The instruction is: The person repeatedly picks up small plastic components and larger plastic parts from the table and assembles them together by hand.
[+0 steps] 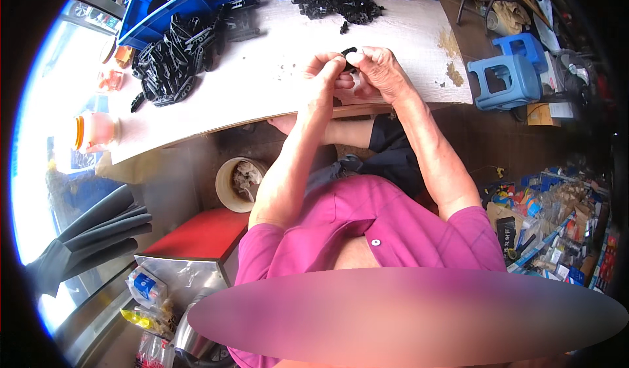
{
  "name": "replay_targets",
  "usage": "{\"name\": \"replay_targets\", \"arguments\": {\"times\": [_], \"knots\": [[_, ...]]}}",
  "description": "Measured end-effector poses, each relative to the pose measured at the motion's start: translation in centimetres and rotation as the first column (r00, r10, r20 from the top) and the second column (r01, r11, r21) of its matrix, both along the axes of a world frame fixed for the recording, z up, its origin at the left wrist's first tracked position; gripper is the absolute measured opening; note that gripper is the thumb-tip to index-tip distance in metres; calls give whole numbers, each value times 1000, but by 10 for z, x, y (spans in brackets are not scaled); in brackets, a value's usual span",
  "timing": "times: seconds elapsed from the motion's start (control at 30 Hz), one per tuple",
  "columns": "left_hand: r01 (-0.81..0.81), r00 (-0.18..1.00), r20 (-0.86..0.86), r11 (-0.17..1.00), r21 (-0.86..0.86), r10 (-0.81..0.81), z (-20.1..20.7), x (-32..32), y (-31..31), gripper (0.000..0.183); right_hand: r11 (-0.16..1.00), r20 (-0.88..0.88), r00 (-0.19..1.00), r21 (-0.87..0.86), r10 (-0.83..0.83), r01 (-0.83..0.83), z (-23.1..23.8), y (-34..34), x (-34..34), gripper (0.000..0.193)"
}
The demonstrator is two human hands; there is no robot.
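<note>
Both my hands meet over the near edge of the white table. Between their fingertips is a small black part, mostly covered by the fingers, so its exact shape does not show. My left hand pinches it from the left, thumb pressed against it. From the other side my right hand grips it with thumb and forefinger. A heap of long black plastic pieces lies on the table's left part. Farther back, beyond my hands, a smaller heap of little black parts is spread out.
Blue bins line the table's far side. A jar with an orange lid stands at the left corner. Below the table is a bucket with whitish scraps, beside a red-topped cabinet. Blue stools and cluttered goods are at right.
</note>
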State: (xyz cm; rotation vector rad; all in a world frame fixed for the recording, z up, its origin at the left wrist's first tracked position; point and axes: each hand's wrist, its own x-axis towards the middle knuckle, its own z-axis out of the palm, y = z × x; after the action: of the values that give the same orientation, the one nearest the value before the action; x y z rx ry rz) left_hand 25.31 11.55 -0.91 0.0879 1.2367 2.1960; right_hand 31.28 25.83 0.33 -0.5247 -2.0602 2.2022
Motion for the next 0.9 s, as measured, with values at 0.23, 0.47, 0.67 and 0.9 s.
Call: {"name": "replay_targets", "arguments": {"times": [0.23,0.47,0.67,0.9], "knots": [[55,997,-53,998,40,-53,-6,2,-1,10,999,-73,997,10,-40,41,-3,-2,4,32],[-312,826,-545,923,-226,146,-10,-5,-4,22,949,-171,961,-268,-215,165,-19,13,4,27],[-680,223,-901,603,-418,-372,-4,-28,-1,18,920,-92,935,-238,-342,313,-21,33,8,16],[-585,418,-798,543,-603,-435,4,-64,42,35,904,-23,920,-197,-391,380,-12,30,8,16]]}}
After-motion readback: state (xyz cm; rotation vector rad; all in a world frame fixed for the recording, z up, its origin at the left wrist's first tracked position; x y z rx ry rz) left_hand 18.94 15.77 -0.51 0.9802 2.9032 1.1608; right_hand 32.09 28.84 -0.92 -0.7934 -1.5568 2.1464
